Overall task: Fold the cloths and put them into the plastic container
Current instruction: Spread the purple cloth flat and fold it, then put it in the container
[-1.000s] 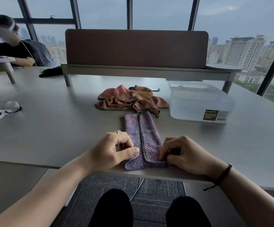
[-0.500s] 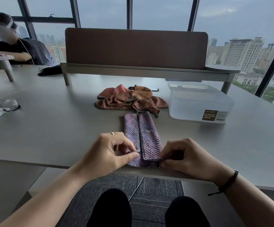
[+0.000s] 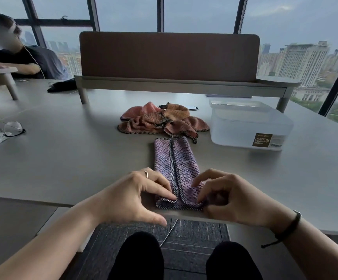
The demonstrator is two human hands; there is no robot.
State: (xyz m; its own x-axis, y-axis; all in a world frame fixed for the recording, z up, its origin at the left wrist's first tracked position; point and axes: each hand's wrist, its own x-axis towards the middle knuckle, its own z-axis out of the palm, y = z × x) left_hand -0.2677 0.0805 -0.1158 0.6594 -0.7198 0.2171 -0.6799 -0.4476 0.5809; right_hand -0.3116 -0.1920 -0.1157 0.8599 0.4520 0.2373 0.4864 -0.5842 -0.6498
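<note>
Tall windows behind the grey table [image 3: 67, 158] look out on city towers, and a brown divider panel [image 3: 169, 55] stands across the far side. We have the purple cloth [image 3: 174, 166] lying as a long narrow strip in front of us, its two long edges folded in to meet along a dark-trimmed seam, its near end at the table's edge. Our left hand [image 3: 131, 199] rests fingertips on the near-left corner, fingers loosely bent, thumb held away from the cloth. Our right hand [image 3: 230, 197] pinches the near-right corner between curled fingers and thumb. A heap of pink and orange cloths [image 3: 160, 122] lies just beyond the strip's far end. The plastic container [image 3: 249, 126] sits to their right, open, apart from the strip. Eyeglasses [image 3: 4, 132] lie far left.
</note>
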